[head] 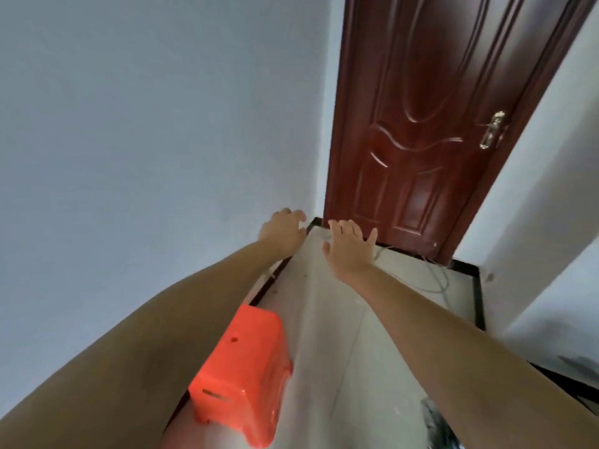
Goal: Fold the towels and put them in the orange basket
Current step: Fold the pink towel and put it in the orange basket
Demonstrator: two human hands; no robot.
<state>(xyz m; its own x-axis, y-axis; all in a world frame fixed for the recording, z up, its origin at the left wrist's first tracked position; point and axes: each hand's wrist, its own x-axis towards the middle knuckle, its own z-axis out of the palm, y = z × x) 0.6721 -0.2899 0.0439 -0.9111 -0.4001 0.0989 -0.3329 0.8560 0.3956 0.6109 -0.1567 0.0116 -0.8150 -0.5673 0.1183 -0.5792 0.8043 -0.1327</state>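
Both my arms stretch straight out ahead of me over the floor. My left hand [282, 229] is at the centre, fingers loosely curled and holding nothing. Just to its right, my right hand [348, 246] has its fingers spread and is empty too. No towel is in view. An orange plastic object [241, 367] with a flat top and short legs, like an upturned stool, stands on the floor under my left forearm. No orange basket is plainly visible.
A pale wall [129, 140] fills the left side. A dark red wooden door [421, 124] with a metal handle [492, 129] is straight ahead, shut. A light cable [437, 280] lies on the tiled floor by the door. A white wall corner [551, 205] stands at right.
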